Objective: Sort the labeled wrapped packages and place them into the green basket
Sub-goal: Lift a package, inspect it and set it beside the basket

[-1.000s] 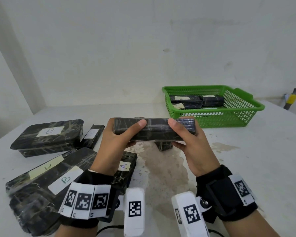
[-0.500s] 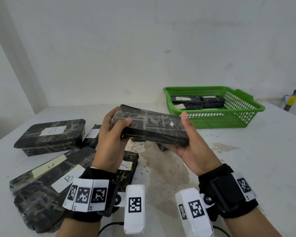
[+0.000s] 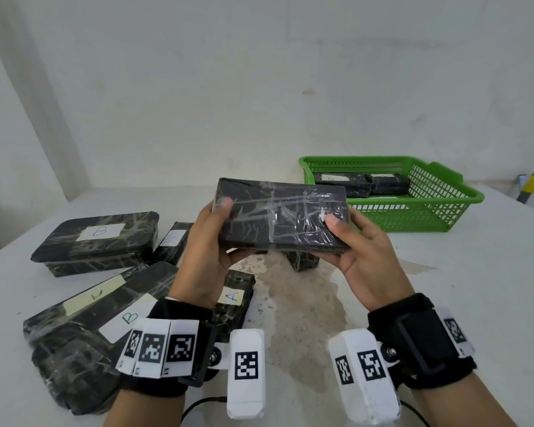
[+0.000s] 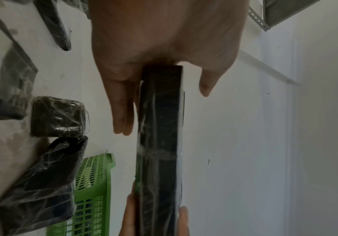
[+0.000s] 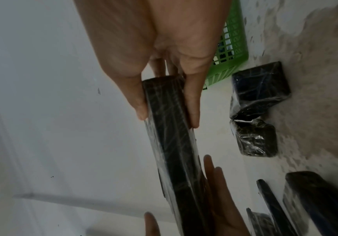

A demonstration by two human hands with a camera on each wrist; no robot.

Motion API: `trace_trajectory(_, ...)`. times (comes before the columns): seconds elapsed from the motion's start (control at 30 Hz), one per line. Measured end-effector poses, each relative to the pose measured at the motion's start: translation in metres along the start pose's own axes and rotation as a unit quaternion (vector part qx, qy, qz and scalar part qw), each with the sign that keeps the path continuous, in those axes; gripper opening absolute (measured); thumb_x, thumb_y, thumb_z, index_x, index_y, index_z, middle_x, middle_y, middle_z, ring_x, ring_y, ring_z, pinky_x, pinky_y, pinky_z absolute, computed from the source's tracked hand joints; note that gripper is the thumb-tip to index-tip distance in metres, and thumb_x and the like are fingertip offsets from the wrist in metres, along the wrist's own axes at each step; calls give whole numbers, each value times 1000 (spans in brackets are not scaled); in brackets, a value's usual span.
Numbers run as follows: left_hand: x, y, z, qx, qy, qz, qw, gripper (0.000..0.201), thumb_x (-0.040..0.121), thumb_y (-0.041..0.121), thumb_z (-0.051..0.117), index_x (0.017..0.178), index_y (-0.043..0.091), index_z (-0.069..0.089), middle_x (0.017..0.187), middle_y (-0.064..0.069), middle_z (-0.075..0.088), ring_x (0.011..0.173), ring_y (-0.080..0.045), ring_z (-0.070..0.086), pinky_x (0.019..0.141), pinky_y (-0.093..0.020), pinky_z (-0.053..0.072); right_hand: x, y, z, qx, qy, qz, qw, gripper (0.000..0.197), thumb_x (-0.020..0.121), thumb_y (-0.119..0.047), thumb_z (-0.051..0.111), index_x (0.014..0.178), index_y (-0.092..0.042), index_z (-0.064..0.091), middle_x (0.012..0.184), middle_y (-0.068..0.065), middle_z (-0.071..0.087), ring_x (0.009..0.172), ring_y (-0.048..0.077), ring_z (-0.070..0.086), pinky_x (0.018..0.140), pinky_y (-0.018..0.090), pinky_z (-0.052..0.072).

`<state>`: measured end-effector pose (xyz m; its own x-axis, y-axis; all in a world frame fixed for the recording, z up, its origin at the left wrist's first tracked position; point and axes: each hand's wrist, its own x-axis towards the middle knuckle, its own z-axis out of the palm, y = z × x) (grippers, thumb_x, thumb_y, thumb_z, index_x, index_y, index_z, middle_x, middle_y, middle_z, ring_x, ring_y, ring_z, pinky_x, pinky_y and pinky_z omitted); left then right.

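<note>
Here, you hold one wrapped package (image 3: 282, 215) above the table (image 3: 444, 303), an end in each hand, with the green basket (image 3: 444, 192) just beyond your right hand. Your left hand (image 3: 208, 254) has its thumb pressed on the top face and its fingers (image 4: 121, 110) lying flat along the underside; your right hand (image 3: 370, 257) pinches the far end between thumb and fingers (image 5: 192, 103). Neither hand is slack, and neither wraps fully round.

The face turned up to you shows only tape and film, no paper label, so the step in hand looks like a search for the letter. Roll the package between both hands rather than letting one go, since the film is likely slick. Keep the thumbs off the middle of each face so a label is not covered.

To the left of your left hand lie two packages marked B (image 3: 99, 231) (image 3: 128, 317), and under that wrist one marked A (image 3: 233, 295). Two small unlabelled-looking bundles (image 5: 260, 89) sit on the table below the held package. Two packages (image 3: 342, 180) already lie in the basket; their letters are too small to read.

Once the letter shows, carry the package low over the near rim and lay it flat beside them.
</note>
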<state>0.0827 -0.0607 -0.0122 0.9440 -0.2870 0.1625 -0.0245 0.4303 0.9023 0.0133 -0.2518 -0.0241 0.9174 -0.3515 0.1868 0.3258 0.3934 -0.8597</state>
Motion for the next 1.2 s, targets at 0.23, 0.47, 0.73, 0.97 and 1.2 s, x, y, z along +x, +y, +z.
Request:
trace_trajectory(0.23,1,1,3,59,24,-15,998,43,100,46,44,116,12,65,106,-7,75,97,-21,73,81,-40,60,-2,-5,-1,-37,-56,2,998,63,81,-16,60,143,-14,46,126,8,67,110,28,67,75,37,61)
trace_trajectory(0.47,-3,5,3,40,13,-23,999,47,97,54,42,118,19,65,106,-4,76,98,-21,73,82,-43,59,-2,-5,-4,-36,-70,-2,997,69,82,-9,58,148,-18,40,120,4,70,107,25,69,78,39,61)
trace_trajectory(0.73,-1,3,8,79,45,-34,995,53,95,57,46,117,12,65,106,-7,76,96,-21,73,92,-50,56,-1,-7,-6,-62,-63,35,995,72,78,-34,76,141,-15,46,125,13,66,106,29,68,72,36,62)
trace_trajectory(0.97,0,0,7,88,28,-33,995,79,72,74,64,117,10,66,113,-7,73,110,-25,68,100,-52,48,-2,-1,1,-131,-16,35,991,60,85,-50,47,128,-10,58,116,13,71,100,30,71,66,35,62)
trace_trajectory(1.2,-1,-4,5,84,22,7,996,53,83,45,61,112,1,65,109,-16,73,104,-28,70,91,-41,56,-6,-6,4,-109,-22,53,992,63,84,-64,38,120,-20,65,110,8,74,98,27,72,70,46,62)
